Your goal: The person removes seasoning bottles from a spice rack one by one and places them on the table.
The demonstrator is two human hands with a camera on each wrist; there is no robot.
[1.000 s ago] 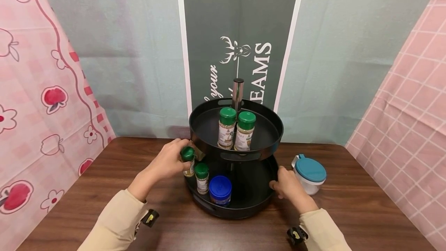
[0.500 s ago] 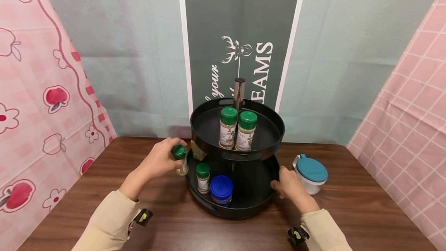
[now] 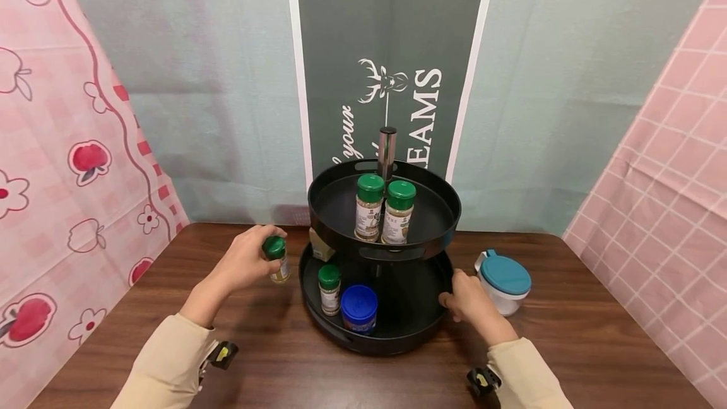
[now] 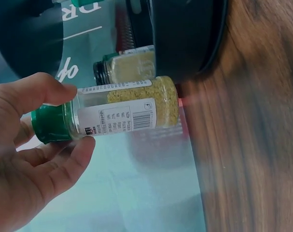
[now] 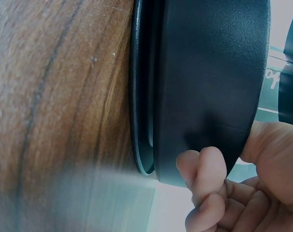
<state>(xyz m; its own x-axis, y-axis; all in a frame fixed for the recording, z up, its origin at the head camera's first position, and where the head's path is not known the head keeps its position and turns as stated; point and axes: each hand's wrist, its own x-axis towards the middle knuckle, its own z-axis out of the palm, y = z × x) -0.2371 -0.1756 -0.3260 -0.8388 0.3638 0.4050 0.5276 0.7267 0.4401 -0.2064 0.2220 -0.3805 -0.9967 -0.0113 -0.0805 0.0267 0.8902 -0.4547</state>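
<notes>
My left hand (image 3: 245, 262) pinches a spice jar (image 4: 122, 107) with a green lid between thumb and fingers near its cap. Yellowish granules and a barcode label show on the jar in the left wrist view. It is left of a black two-tier turntable rack (image 3: 375, 347), apart from its rim. My right hand (image 3: 476, 300) grips the right rim of the lower tier, thumb over the inside and fingers outside against the wall (image 5: 209, 82). On that tier stand a smaller green-lidded jar (image 3: 329, 292), a blue-lidded tub (image 3: 359, 309) and a pale jar (image 4: 132, 66) farther back, partly hidden by the upper tier.
Two green-lidded spice jars, one on the left (image 3: 369, 208) and one on the right (image 3: 399, 213), stand upright on the upper tier. A white container with a teal lid (image 3: 505, 275) stands right of my right hand. The wooden table (image 3: 272, 365) meets a curtain behind.
My left hand has carried the green-lidded spice jar leftward, off the lower tier and out past its rim. The right hand keeps its grip on the rim.
</notes>
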